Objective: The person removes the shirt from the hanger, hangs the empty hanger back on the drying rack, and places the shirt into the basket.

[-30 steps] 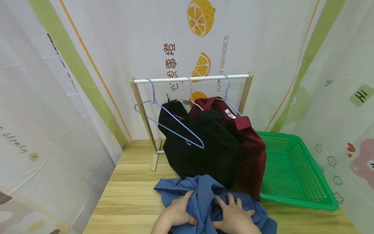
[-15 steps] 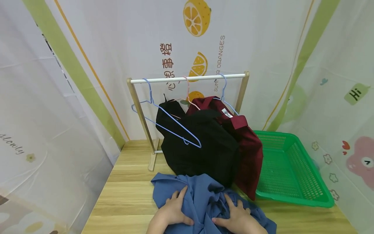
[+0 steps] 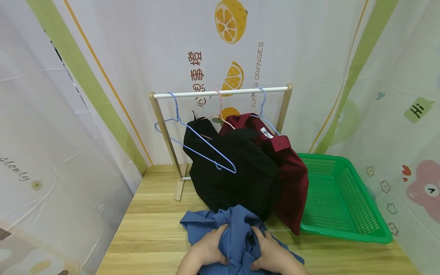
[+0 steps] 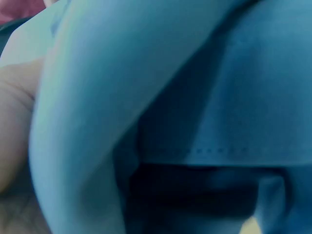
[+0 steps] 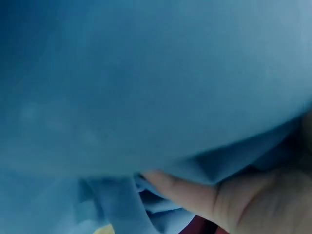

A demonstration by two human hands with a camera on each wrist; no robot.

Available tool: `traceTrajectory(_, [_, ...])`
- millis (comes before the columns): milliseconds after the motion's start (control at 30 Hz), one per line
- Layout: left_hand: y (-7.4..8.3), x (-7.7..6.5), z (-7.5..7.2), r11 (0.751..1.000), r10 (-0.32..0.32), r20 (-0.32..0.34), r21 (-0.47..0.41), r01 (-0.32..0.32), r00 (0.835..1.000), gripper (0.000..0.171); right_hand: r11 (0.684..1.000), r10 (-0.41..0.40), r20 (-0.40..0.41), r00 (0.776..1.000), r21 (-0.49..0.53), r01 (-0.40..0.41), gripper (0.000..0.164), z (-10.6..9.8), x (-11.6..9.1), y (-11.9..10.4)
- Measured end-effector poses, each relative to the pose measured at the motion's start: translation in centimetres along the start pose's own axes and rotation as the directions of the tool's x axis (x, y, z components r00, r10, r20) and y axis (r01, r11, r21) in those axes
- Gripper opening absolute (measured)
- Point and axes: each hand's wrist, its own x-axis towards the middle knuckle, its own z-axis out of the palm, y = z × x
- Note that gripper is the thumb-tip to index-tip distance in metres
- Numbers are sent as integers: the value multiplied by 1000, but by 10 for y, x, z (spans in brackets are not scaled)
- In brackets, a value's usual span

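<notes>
A crumpled blue garment (image 3: 237,225) lies bunched on the wooden table in front of the rack. My left hand (image 3: 207,248) grips its left side, thumb and fingers spread around a thick fold. On the other side my right hand (image 3: 273,254) holds the cloth, its thumb near the left thumb. Close-up in the left wrist view, the blue cloth (image 4: 209,97) shows a stitched edge. In the right wrist view a finger (image 5: 180,190) reaches under a large fold.
Behind stands a clothes rack (image 3: 227,92) with an unused blue hanger (image 3: 206,142), a black garment (image 3: 237,168) on a pink hanger and a dark red garment (image 3: 293,179). A green basket (image 3: 343,236) sits at the right. White printed curtains (image 3: 158,46) surround the table (image 3: 148,229).
The blue garment's right side has been drawn in leftward and the bundle is narrower. My right hand has shifted slightly left, closer to the left hand. The head view has turned a little.
</notes>
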Motion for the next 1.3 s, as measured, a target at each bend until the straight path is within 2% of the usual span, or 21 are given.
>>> traceTrajectory(167, [-30,20,21,987,-43,-33,153,47,999,101,996,29,-3,1000,-84,-29,85,5,7,3])
traceTrajectory(233, [-40,28,27,979,-48,-42,194,55,998,97,993,2,-10,1000,-117,-3,78,5,9,4])
traceTrajectory(333, [-51,37,32,974,-15,-49,224,26,999,87,986,-60,-16,998,-158,57,68,5,13,9])
traceTrajectory(433, [-61,45,36,975,33,-50,221,-21,998,77,968,-163,-37,986,-200,153,62,12,24,24])
traceTrajectory(567, [-74,52,39,982,85,-25,170,-80,996,73,950,-221,-39,975,-236,206,60,22,37,41])
traceTrajectory(633, [-78,55,40,984,102,-12,147,-99,995,73,954,-213,-28,977,-224,201,59,22,35,38])
traceTrajectory(700, [-77,53,40,984,116,-18,136,-112,993,73,964,-196,-21,980,-187,189,57,16,26,26])
traceTrajectory(800, [-61,40,34,985,133,-59,122,-125,989,69,966,-223,-30,974,-138,217,54,6,9,8])
traceTrajectory(900, [-25,11,16,987,143,-115,96,-132,983,63,958,-273,-65,960,-111,265,51,-1,-5,-2])
traceTrajectory(1000, [13,-22,-3,980,175,-183,124,-154,968,59,947,-314,-135,940,-110,301,50,-7,-17,-7])
traceTrajectory(1067, [32,-39,-12,969,215,-222,168,-179,951,56,940,-334,-194,922,-137,312,49,-10,-25,-11])
traceTrajectory(1167, [48,-56,-17,952,272,-274,219,-216,922,52,926,-370,-272,888,-188,328,49,-15,-39,-18])
traceTrajectory(1300, [62,-69,-19,929,344,-347,261,-262,872,48,902,-427,-383,819,-246,355,48,-21,-56,-30])
